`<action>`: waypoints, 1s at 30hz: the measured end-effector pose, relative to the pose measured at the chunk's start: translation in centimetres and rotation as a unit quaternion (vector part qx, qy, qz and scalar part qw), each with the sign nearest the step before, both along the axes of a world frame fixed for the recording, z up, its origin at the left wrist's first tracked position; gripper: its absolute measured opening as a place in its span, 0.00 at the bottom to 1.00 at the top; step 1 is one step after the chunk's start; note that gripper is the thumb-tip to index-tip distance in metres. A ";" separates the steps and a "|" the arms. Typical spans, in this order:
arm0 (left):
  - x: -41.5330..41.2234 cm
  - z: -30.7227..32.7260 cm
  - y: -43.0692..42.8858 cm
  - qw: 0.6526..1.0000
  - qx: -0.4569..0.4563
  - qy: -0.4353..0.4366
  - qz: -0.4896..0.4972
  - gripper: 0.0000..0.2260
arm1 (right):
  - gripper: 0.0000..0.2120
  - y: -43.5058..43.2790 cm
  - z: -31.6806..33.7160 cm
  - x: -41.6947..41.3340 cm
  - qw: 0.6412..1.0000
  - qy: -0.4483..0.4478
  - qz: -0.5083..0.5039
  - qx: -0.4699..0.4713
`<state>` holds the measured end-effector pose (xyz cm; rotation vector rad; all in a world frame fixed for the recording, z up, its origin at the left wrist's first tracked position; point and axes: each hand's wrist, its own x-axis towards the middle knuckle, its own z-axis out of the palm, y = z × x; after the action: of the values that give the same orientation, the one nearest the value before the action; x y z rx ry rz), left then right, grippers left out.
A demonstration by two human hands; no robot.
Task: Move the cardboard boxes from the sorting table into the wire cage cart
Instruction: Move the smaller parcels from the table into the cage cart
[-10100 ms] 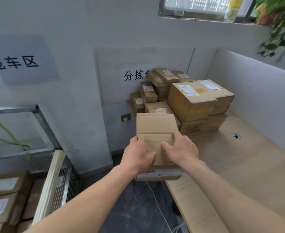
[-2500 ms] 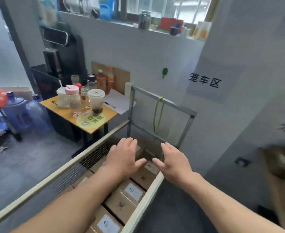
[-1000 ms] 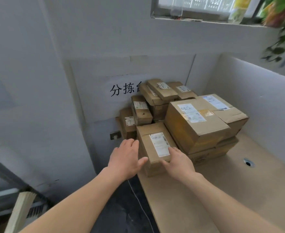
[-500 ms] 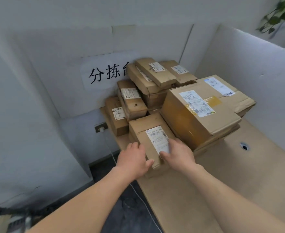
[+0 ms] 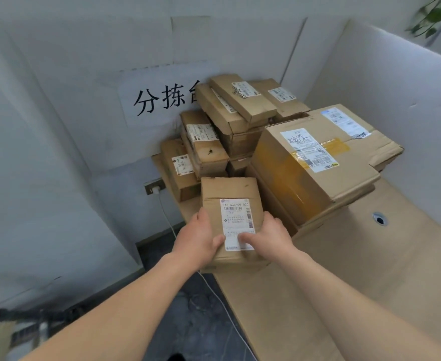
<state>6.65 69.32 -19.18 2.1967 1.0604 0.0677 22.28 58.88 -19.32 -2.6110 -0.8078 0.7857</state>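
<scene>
Cardboard box [image 5: 229, 194], a small brown one with a white shipping label [image 5: 236, 222] on its top face, is at the near left corner of the sorting table [image 5: 357, 269], gripped from both sides. The left hand [image 5: 196, 238] wraps its fingers down the box's left side with the thumb on the label's lower corner, and the right hand [image 5: 271, 235] holds the right side the same way, thumb pressed on the label. The box's near end tips toward the person and reaches the table's edge (whether its underside is clear of the tabletop cannot be told). Beside the table on the left lies dark floor [image 5: 188, 321], crossed by a thin white cable [image 5: 169, 225] that runs up to a wall socket [image 5: 154, 187]. Just right of the held box, a large box [image 5: 305, 173] with yellow tape and a label rests on a flatter box [image 5: 318, 222], and a second large box [image 5: 357, 126] sits against its far side. A round cable hole [image 5: 379, 219] shows in the bare tabletop to the right. Farther back on the left, two slim boxes [image 5: 182, 175] stand by the wall, and behind them several long flat boxes [image 5: 242, 100] are piled at an angle. A paper sign [image 5: 162, 100] with black characters hangs on the wall, partly hidden by the pile. A white partition [image 5: 396, 100] borders the table on the right, with green leaves [image 5: 438, 14] above it.
</scene>
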 end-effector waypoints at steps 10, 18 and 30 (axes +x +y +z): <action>-2.6 -0.6 -4.6 0.996 -0.042 -0.015 0.075 0.31 | 0.35 -3.9 -1.1 -2.1 0.998 0.047 -0.006 0.029; -6.3 -0.6 -12.1 0.978 -0.092 -0.016 0.184 0.24 | 0.31 -10.2 -0.8 -5.0 0.997 0.051 0.051 0.028; -18.1 1.7 -19.4 0.933 -0.046 -0.062 0.352 0.27 | 0.25 -12.6 1.7 -14.0 0.972 0.073 0.205 0.086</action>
<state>-11.46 49.91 -17.46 1.6064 1.6840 0.4577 8.24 46.29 -17.62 -2.2323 -1.3289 0.9515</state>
